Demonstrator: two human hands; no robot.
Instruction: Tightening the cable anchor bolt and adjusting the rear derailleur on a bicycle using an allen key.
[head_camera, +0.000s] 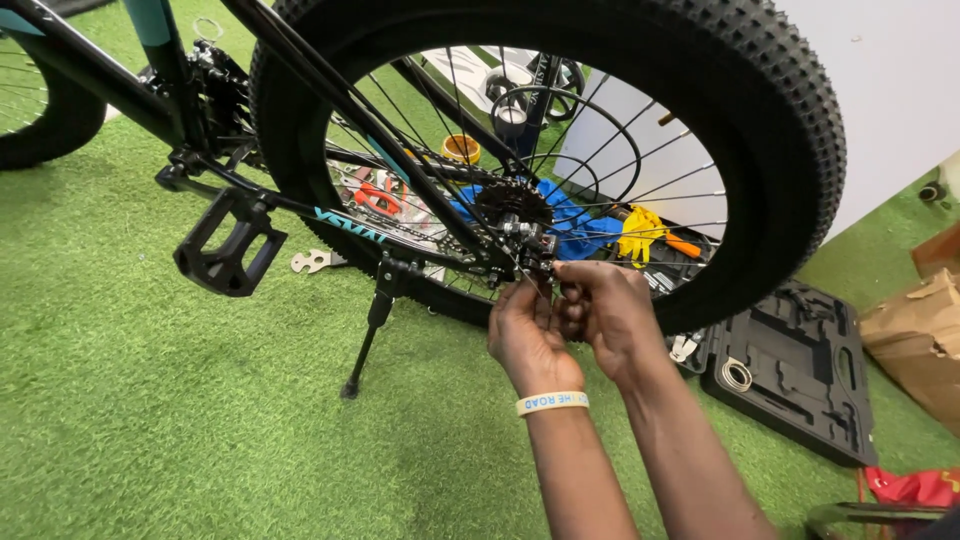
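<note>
Two bare forearms reach up from the bottom edge, the left one with a pale wristband (552, 402). Left hand (527, 332) and right hand (606, 310) meet side by side at the rear gear mechanism (530, 243), low at the hub of the back wheel. Fingers of both hands curl in narrow and pinch at small metal parts under the mechanism; what exactly each one grips is hidden behind the knuckles, cannot tell. Small cog cluster (512, 203) sits just above the hands, at the centre of the spokes. Fat knobby tyre (760, 110) arches over everything. Chain (420, 232) runs left from the cogs toward the black pedal (228, 245). Kickstand (368, 330) props the bicycle on green artificial turf (150, 400). Flat multi-wrench (312, 261) lies on the turf near the pedal. Open black tool case (800, 375) rests to the right, just beside the tyre. Seen through the spokes: blue cloth (575, 225), yellow glove (640, 232), red pliers (378, 197). Torn cardboard (918, 335) sits at the far right edge.
</note>
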